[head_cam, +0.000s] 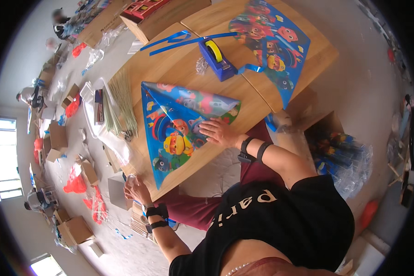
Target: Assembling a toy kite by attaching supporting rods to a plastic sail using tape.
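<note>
A blue plastic kite sheet [179, 138] printed with cartoon dogs lies on the wooden table [172, 179], its upper part folded over. My right hand [219, 132] rests flat on it near the fold, fingers slightly spread, gripping nothing. My left hand [138, 189] is at the table's near left corner, fingers curled beside something clear and shiny; whether it grips this is unclear. Beyond the folded sheet stands a blue tape dispenser [218, 60] with a yellow-cored roll. A second printed kite sheet [279, 45] lies at the far right, with blue ribbon [252, 68] across it.
Thin pale sticks [122, 100] lie along the table's left edge by a white plastic tray [89, 114]. A cardboard box [158, 20] stands at the far edge. An open carton [327, 124] holding plastic-wrapped items is at right. Several people and scattered boxes appear at far left.
</note>
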### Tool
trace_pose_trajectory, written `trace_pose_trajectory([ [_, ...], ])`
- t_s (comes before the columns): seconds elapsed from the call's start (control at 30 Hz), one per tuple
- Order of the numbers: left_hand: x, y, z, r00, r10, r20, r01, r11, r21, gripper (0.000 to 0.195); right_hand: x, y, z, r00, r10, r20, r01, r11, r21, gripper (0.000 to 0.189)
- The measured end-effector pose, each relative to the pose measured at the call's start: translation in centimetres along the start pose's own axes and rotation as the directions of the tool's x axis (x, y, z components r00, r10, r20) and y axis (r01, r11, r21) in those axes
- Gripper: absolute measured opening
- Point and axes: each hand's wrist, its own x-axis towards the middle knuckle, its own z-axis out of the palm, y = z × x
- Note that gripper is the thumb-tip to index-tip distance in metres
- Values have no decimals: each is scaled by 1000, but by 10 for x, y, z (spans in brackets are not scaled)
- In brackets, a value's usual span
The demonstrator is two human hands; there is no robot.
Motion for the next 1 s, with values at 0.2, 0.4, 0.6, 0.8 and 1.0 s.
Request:
trace_pose_trajectory([
  [0.2, 17, 79, -34, 992, 106, -63, -121, 935, -332, 20, 5, -4, -8, 984, 73, -162, -43, 983, 178, 46],
  [0.4, 10, 201, -52, 902, 432, 6, -311, 659, -685, 11, -15, 61, -63, 724, 411, -554, -384, 907, 171, 29],
  [0.6, -8, 337, -72, 557, 803, -214, -657, 267, -705, 21, -53, 155, -100, 495, 523, -694, -685, 726, 58, 19],
  [0.8, 23, 470, -79, 534, 810, -242, -575, 138, -806, 15, -54, 162, -102, 653, 486, -581, -655, 747, -112, 8],
  [1.0, 145, 538, -12, 745, 657, -117, -416, 321, -851, 15, -50, 157, -110, 633, 550, -545, -640, 768, 33, 9],
])
